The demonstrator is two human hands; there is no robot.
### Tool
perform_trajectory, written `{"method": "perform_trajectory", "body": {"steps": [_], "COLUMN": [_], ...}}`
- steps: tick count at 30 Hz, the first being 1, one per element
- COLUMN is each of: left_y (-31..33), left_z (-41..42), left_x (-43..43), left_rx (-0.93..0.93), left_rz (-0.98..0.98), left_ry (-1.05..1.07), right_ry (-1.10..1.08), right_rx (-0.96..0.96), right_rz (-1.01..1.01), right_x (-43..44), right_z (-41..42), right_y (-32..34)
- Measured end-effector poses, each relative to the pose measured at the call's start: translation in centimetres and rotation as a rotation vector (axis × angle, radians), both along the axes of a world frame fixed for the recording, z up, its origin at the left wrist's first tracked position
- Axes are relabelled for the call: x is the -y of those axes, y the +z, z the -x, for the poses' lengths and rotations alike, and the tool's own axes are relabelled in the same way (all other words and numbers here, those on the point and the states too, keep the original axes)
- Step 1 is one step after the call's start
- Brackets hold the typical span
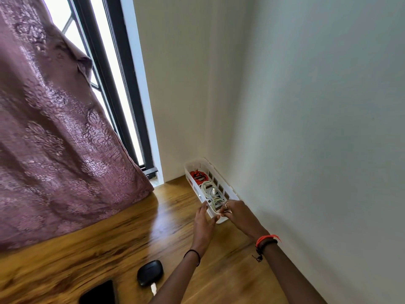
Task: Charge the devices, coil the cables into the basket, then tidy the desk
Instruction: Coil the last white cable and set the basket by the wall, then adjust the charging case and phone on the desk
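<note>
**Last coil going in at the basket's near end**

The white slotted basket [190,172] lies on the wooden desk [109,238] hard against the wall [306,128]. Its long axis runs away from the person toward the corner. A red cable [198,177] is coiled at its far end and a white coil [208,187] sits mid-basket. A pale cable coil [215,204] sits at the near end, directly under the hands, so the coming move looks like a short press downward rather than a reach.

The right hand [235,212] is the nearer one. Its fingers are curled and pinch that coil over the near rim. The left hand [202,222] has its fingers nearly straight along the basket's left wall, apparently steadying it (contact is blurred).

Well behind the hands lie a black earbud case [150,273] with a white plug and a phone [98,291].
</note>
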State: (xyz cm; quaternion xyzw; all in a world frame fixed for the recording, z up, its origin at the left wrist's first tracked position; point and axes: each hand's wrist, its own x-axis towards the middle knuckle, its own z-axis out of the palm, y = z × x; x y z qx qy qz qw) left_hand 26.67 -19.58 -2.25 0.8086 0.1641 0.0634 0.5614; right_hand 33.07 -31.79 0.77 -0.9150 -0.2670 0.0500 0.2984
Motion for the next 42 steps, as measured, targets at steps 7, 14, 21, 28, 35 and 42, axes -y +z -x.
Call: {"method": "perform_trajectory", "body": {"steps": [7,14,21,28,35,42], "left_y": [0.1,0.6,1.2,1.6,1.6,2.4], "left_z": [-0.1,0.2,2.9,8.5,15.7,22.9], "left_x": [0.5,0.2,-1.8,-4.4,-6.6,-10.0], "left_rx": [0.003,-0.032,-0.009,0.049,0.076,0.097], "left_rz": [0.034,-0.006,-0.069,-0.163,-0.075,-0.004], "left_ry": [0.001,-0.074,0.008,0.204,0.378,0.494], "right_ry": [-0.042,-0.077,-0.102,-0.095,-0.022,0.113], "right_rx": [0.005,0.057,0.106,0.116,0.088,0.035], "right_rz": [0.017,0.023,0.027,-0.136,-0.16,-0.195], "right_x": [0.3,0.3,-0.6,-2.3,-5.5,-9.9], "right_z": [0.3,1.0,3.2,8.6,14.4,20.5], "right_y": [-0.5,-0.5,-0.1,0.4,0.7,1.3]}}
